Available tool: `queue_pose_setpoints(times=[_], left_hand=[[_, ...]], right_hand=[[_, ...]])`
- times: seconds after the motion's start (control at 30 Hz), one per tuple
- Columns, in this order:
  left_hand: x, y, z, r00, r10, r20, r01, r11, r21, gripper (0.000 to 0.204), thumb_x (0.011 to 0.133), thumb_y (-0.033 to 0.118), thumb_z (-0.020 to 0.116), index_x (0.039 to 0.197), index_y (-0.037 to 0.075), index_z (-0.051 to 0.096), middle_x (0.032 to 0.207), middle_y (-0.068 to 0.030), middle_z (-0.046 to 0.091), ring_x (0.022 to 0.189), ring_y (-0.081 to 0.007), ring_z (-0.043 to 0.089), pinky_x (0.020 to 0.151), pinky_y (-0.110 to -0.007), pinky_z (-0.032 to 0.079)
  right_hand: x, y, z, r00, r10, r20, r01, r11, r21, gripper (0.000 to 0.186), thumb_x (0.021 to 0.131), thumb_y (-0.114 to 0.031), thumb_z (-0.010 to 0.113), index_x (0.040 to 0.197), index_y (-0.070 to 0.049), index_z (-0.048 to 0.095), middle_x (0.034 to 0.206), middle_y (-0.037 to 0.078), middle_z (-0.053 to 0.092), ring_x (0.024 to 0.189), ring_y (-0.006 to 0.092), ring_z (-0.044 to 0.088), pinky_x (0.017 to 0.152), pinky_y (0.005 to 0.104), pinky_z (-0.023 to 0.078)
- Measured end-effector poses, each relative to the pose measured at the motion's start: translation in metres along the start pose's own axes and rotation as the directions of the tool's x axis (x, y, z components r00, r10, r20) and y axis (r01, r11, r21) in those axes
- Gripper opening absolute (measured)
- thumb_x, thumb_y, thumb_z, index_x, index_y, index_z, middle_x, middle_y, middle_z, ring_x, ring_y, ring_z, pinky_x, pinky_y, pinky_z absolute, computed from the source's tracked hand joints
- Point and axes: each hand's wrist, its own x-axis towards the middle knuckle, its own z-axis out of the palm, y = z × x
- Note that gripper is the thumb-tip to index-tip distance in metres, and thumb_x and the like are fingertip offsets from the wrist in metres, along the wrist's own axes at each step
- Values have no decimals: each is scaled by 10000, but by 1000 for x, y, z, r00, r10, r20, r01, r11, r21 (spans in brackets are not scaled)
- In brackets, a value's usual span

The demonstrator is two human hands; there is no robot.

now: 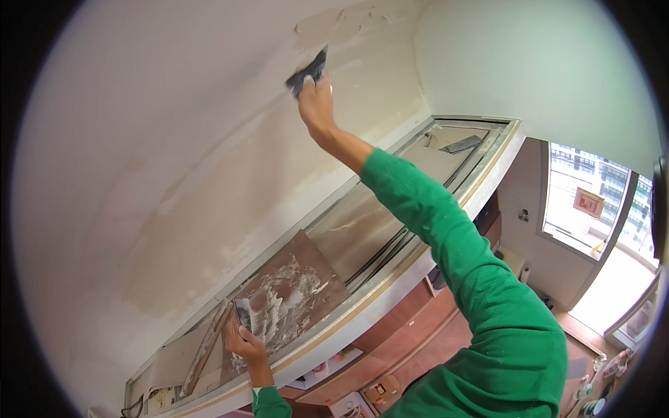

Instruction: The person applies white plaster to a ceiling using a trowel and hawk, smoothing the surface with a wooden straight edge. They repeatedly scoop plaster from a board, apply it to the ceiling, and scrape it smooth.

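High on the wall, my right hand (318, 108) is closed round a wide, dark-bladed putty knife (309, 72), its blade at the patchy plastered wall (202, 230). Lower left, my left hand (245, 346) grips a second, smaller putty knife (242, 315) with a grey blade, pointing up. That blade is over the left side of a brown board (302, 254) smeared with white filler (282, 296). The board lies on a long recessed ledge below the wall. My fingers hide the smaller knife's handle.
The ledge has a pale raised rim (418, 261) on its near side. Thin dark cables (383, 258) run along its trough, and a loose grey strip (462, 144) lies at the far end. A narrow wooden strip (204, 352) is beside the board. Far below are the floor and a window (589, 195).
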Motion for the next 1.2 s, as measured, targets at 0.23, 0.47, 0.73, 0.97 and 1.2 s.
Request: queue_pose_setpoints(times=[0.23, 0.47, 0.73, 0.97, 1.2], left_hand=[[-2, -7, 8, 999, -34, -13, 34, 998, -46, 380, 990, 197, 369, 917, -94, 603, 856, -233, 617, 760, -394, 583, 679, -427, 440], [-39, -54, -4, 822, -553, 137, 542, 833, 109, 397, 991, 296, 422, 982, -64, 589, 903, -183, 639, 801, -318, 617, 732, -398, 465], [9, 20, 14, 379, -622, 685, 355, -586, -729, 425, 933, 360, 521, 1210, 37, 514, 1182, -104, 581, 1078, -205, 574, 879, -321, 510], [32, 68, 12, 463, -500, 732, 398, -621, -675, 404, 925, 332, 544, 1194, 29, 544, 1152, -73, 613, 1070, -199, 576, 944, -334, 461], [16, 41, -53, 400, -825, 400, 245, -324, -914, 558, 880, 19, 540, 1397, -12, 330, 1352, -126, 446, 1206, -240, 476, 1042, -325, 351]], right_hand=[[79, -3, 108, 924, -234, -303, 70, 882, -466, 552, 867, -66, 466, 1342, 109, 244, 1326, 336, 330, 1263, 452, 285, 1049, 464, 250], [-66, -34, 47, 939, -220, 264, 257, 960, -114, 398, 861, -13, 422, 1248, 74, 401, 1236, 295, 428, 1117, 449, 401, 962, 476, 339], [-202, -95, -66, 84, -509, 857, 405, 803, 437, 638, 741, -17, 566, 1355, -115, 427, 1186, 151, 500, 1071, 312, 492, 914, 441, 400], [-227, -65, -89, -76, -296, 952, 672, 690, 268, 613, 812, -186, 549, 1398, -155, 370, 1236, 101, 454, 1129, 287, 460, 882, 409, 397], [-231, 28, -59, 25, -12, 1000, 573, 820, -4, 547, 768, -82, 566, 1309, -100, 485, 1195, 143, 518, 1067, 337, 497, 903, 417, 428]])
